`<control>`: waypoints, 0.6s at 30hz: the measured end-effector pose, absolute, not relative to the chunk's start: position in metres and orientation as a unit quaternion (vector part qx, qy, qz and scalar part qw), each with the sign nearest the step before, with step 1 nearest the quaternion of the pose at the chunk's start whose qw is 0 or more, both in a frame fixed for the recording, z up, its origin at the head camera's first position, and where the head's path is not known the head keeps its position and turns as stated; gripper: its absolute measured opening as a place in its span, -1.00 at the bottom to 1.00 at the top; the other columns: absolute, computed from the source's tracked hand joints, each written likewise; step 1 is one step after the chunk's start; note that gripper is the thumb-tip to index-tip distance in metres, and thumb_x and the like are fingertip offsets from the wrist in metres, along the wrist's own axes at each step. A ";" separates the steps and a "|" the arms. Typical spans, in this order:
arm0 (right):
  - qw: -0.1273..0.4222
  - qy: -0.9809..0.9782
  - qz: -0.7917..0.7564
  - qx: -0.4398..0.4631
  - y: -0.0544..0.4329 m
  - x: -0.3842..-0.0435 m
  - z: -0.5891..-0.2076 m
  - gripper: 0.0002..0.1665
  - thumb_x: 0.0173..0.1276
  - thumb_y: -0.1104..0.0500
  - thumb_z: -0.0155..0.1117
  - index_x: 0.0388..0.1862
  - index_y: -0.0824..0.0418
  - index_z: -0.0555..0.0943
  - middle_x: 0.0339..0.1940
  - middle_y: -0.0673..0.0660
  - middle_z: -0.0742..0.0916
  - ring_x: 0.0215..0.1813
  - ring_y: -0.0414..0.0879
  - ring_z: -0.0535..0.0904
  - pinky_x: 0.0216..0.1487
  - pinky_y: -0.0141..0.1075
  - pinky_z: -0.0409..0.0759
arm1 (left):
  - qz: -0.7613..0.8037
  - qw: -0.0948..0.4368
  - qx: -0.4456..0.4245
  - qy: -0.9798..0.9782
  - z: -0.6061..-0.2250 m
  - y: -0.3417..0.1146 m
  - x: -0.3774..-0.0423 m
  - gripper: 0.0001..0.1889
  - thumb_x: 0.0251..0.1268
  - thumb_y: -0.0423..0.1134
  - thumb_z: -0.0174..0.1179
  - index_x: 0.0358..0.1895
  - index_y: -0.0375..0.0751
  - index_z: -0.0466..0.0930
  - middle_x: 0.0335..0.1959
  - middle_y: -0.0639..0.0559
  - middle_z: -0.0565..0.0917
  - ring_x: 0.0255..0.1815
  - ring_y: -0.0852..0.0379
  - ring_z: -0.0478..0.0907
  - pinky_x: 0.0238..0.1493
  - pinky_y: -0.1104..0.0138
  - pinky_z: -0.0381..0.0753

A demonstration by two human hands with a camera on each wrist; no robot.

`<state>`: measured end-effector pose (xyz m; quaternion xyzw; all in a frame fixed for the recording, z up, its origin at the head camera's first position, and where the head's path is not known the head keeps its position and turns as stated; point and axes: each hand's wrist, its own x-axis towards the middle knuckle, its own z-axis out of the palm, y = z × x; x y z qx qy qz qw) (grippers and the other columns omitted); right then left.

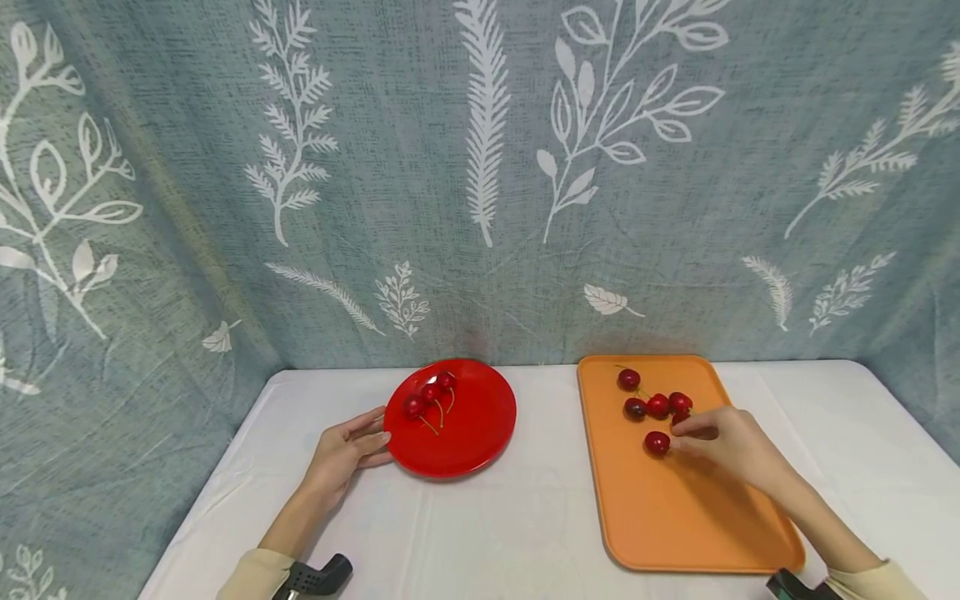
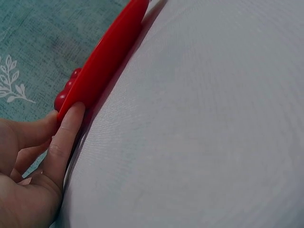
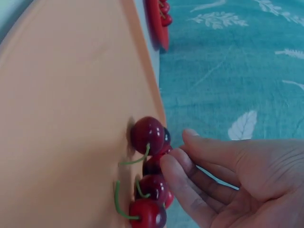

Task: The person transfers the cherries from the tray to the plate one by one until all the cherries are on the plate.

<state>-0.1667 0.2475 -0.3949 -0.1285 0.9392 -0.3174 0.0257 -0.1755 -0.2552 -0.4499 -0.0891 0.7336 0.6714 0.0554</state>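
Observation:
On the left, a red plate [image 1: 472,433] carries three red cherries [image 1: 431,393] with stems. My left hand [image 1: 341,454] holds the plate's left rim between thumb and fingers; the left wrist view shows fingertips [image 2: 73,114] against the plate's side. Several dark red cherries lie in the upper half of an orange tray [image 1: 675,517] on the right. Above them is my right hand [image 1: 731,446], its thumb and fingers bent and slightly apart with nothing between them. Closest to these fingertips lies one cherry [image 1: 657,443], seen with a green stem in the right wrist view.
A white cloth [image 1: 517,533] covers the table under plate and tray. Behind it hangs a blue-green curtain [image 1: 420,208] with white leaf prints, close to the table's back edge. Between plate and tray runs a strip of white cloth.

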 end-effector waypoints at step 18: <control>0.058 0.945 -0.291 -0.138 0.248 -0.164 -0.409 -0.87 0.16 0.24 0.47 -0.36 0.31 0.77 -0.40 0.07 0.78 -0.39 -0.22 0.51 -0.42 -0.43 0.52 | 0.674 0.054 -0.082 0.732 -0.451 -0.256 -0.174 -0.46 0.39 -0.44 0.10 0.42 -0.37 0.28 0.32 -0.38 0.42 -0.06 0.00 0.71 -0.10 0.26 0.71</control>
